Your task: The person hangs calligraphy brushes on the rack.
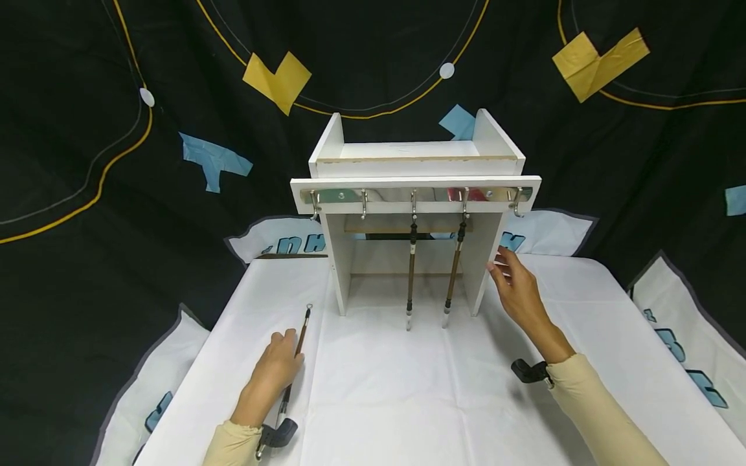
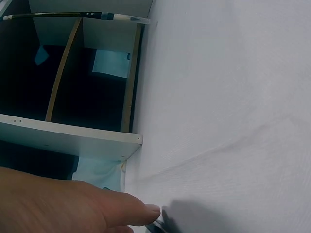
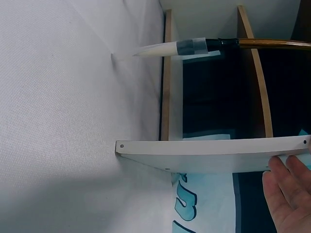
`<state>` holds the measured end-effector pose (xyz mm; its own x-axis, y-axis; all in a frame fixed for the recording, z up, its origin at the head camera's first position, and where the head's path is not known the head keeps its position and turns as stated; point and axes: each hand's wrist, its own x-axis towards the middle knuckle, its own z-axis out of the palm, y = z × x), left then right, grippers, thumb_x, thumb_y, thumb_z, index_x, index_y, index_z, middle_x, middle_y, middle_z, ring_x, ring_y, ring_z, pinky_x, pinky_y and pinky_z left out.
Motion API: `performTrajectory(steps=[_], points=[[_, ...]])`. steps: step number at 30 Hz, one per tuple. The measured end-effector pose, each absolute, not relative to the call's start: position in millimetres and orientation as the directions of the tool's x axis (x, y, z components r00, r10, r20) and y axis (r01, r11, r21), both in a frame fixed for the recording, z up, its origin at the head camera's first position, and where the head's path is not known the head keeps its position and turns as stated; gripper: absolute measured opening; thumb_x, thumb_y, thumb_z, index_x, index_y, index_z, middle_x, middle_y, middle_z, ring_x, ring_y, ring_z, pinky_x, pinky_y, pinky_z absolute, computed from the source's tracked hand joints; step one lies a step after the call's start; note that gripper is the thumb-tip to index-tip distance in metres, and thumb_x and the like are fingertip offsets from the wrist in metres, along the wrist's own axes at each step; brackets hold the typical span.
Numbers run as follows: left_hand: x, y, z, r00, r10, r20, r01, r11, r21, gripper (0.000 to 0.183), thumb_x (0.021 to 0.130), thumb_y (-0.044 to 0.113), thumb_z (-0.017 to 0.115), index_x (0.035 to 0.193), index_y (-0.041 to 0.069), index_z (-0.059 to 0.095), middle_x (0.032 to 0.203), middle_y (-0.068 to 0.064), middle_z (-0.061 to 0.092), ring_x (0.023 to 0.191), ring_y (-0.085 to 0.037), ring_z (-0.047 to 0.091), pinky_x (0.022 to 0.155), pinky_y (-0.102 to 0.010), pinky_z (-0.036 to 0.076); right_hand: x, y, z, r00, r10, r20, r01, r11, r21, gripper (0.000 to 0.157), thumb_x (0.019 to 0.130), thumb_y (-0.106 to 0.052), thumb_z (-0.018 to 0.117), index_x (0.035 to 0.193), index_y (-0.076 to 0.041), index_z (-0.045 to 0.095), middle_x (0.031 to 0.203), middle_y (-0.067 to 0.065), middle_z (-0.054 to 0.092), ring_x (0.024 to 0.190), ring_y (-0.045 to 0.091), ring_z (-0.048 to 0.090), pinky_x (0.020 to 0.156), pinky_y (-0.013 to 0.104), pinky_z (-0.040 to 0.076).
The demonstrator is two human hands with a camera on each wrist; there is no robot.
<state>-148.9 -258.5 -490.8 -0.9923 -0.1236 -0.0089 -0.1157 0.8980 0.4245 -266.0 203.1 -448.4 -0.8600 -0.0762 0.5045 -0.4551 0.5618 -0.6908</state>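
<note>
A white wooden rack (image 1: pixel 335 259) stands on the table, with a strip of metal hooks (image 1: pixel 364 202) along its front. Two calligraphy brushes hang from it, bristles down: one brush (image 1: pixel 411 272) on the middle hook and another brush (image 1: pixel 454 272) to its right. At the left, my left hand (image 1: pixel 275 366) pinches a third brush (image 1: pixel 302 330) low over the cloth; its loop points toward the rack and its bristle end lies near my wrist. My right hand (image 1: pixel 519 294) rests its fingertips against the outer face of the rack's right side panel (image 3: pixel 214 148), fingers fairly straight.
White cloth (image 1: pixel 384 388) covers the table. Behind hangs a black backdrop (image 1: pixel 373 39) with yellow and blue tape pieces. A camera (image 1: pixel 529 371) is strapped to the right wrist, another camera (image 1: pixel 280 432) to the left. The rack has an upper tray (image 1: pixel 408 150).
</note>
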Motion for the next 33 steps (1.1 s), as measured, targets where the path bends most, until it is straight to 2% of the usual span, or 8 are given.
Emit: performTrajectory(steps=[5,8,23,33], points=[[-152,-257,-495,-0.992,-0.122,-0.009,-0.115,0.903,0.414,0.049,0.094,0.001,0.070,0.134,-0.020,0.053,0.101,-0.033,0.056,0.071,-0.030,0.061,0.051,-0.038,0.056,-265,203,-447,-0.855,-0.073,0.514,-0.460,0.563,-0.686,0.047,0.112,-0.018,0.054,0.153,0.003,0.045,0.137,0.032,0.062,0.123,0.050,0.064,0.098,0.065,0.056],[-154,-255,-494,-0.993,-0.120,-0.014,-0.115,0.909,0.400,0.045,0.094,0.000,0.069,0.131,-0.021,0.054,0.099,-0.032,0.055,0.069,-0.029,0.060,0.048,-0.035,0.054,-264,204,-447,-0.852,-0.070,0.518,-0.464,0.559,-0.687,0.047,0.112,-0.018,0.054,0.153,0.004,0.045,0.137,0.032,0.062,0.123,0.051,0.064,0.098,0.066,0.055],[-159,-251,-490,-0.990,-0.128,-0.066,-0.143,0.914,0.381,0.036,0.095,-0.001,0.063,0.123,-0.024,0.056,0.096,-0.030,0.052,0.065,-0.027,0.059,0.045,-0.033,0.054,-265,204,-450,-0.861,-0.069,0.503,-0.451,0.561,-0.694,0.049,0.113,-0.019,0.053,0.153,0.006,0.043,0.140,0.034,0.059,0.125,0.053,0.062,0.100,0.067,0.054],[-163,-248,-493,-0.987,-0.131,-0.091,-0.155,0.924,0.351,0.039,0.098,-0.001,0.061,0.127,-0.025,0.054,0.097,-0.030,0.052,0.068,-0.028,0.059,0.048,-0.035,0.055,-266,203,-450,-0.861,-0.074,0.504,-0.454,0.560,-0.693,0.048,0.113,-0.018,0.053,0.152,0.008,0.043,0.140,0.035,0.059,0.125,0.053,0.062,0.101,0.067,0.054]])
